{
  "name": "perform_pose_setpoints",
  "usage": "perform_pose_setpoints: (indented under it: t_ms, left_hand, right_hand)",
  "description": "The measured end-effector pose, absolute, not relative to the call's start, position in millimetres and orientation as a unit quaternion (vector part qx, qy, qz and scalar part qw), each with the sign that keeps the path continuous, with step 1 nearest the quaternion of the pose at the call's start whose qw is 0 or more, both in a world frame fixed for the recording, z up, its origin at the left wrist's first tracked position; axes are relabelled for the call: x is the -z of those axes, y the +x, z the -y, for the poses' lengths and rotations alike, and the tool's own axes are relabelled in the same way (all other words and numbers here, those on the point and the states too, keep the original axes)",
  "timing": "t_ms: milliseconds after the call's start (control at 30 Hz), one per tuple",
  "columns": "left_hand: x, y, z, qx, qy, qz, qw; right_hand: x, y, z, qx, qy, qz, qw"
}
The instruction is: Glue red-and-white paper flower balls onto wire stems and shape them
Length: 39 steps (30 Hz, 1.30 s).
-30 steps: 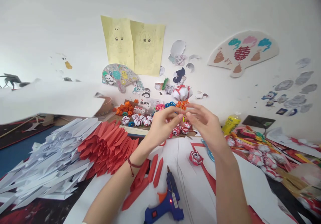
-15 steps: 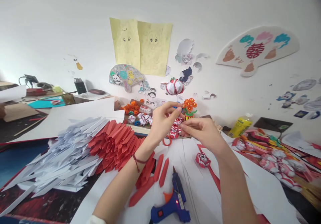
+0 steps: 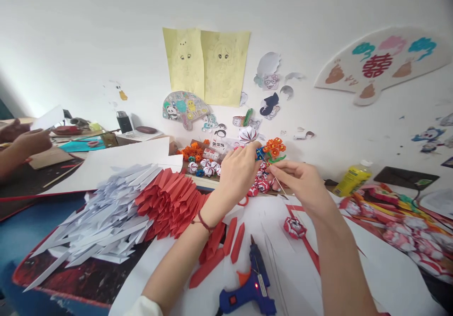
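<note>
My left hand [image 3: 239, 170] is raised over the table with its fingers closed and pointing away from me; the fingertips are mostly hidden. Just above it shows a white paper ball [image 3: 247, 134] with red stripes. A thin wire or thread [image 3: 280, 185] slants down to the right from beside the left fingers. My right hand [image 3: 300, 179] pinches it between thumb and forefinger. Below my hands a blue glue gun [image 3: 252, 285] lies on white paper, its red light lit. Another red-and-white folded ball [image 3: 295, 227] rests by my right forearm.
Heaps of folded white strips [image 3: 102, 217] and red strips [image 3: 173, 202] lie left. Behind my hands are orange paper flowers [image 3: 274, 147] and several striped balls [image 3: 208, 166]. A yellow bottle [image 3: 352, 179] stands right. Another person's hands [image 3: 26, 141] hold paper at far left.
The striped ball has come down closer to my left hand, which has turned back-side up. The slanting wire or thread now shows at my right fingers. The view has shifted slightly left.
</note>
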State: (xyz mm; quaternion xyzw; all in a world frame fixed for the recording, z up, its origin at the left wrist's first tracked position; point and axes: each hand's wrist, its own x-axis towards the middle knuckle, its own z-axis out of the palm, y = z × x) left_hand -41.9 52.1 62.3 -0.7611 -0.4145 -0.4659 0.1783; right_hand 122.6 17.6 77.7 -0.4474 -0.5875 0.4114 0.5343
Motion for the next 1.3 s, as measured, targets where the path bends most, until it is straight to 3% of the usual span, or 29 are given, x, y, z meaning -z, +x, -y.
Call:
perform_pose_setpoints:
  t_ms: [133, 233, 300, 400, 467, 633, 967, 1300]
  left_hand:
    - [-53.8, -38.1, -55.8, 0.406, -0.768, 0.372, 0.327]
    - [-50.5, -38.2, -55.8, 0.408, -0.766, 0.359, 0.343]
    - [-53.1, -41.9, -55.4, 0.448, -0.751, 0.389, 0.291]
    - [-66.0, -56.1, -61.7, 0.491, -0.728, 0.474, 0.070]
    - [-77.5, -71.5, -75.3, 0.450, -0.731, 0.508, -0.072]
    - [-87.1, -115.4, -134.1, 0.342, -0.729, 0.576, -0.143]
    - [-30.2, -121.9, -191.8, 0.177, -0.697, 0.691, -0.080]
    - [-0.2, -107.7, -202.3, 0.107, -0.684, 0.721, -0.015]
  right_hand:
    - [-78.0, 119.7, -17.0, -0.416, -0.447, 0.592, 0.525]
    - [-80.2, 117.4, -13.0, -0.398, -0.438, 0.617, 0.519]
    - [-82.3, 117.0, -9.8, -0.382, -0.428, 0.636, 0.515]
    - [-84.6, 119.2, -7.5, -0.383, -0.414, 0.653, 0.506]
    - [-84.8, 122.2, -8.4, -0.390, -0.408, 0.652, 0.506]
    - [-83.1, 130.8, -14.5, -0.405, -0.417, 0.650, 0.490]
    - [-83.5, 147.5, -14.5, -0.375, -0.435, 0.668, 0.474]
    - [-87.8, 147.0, -6.4, -0.369, -0.421, 0.688, 0.461]
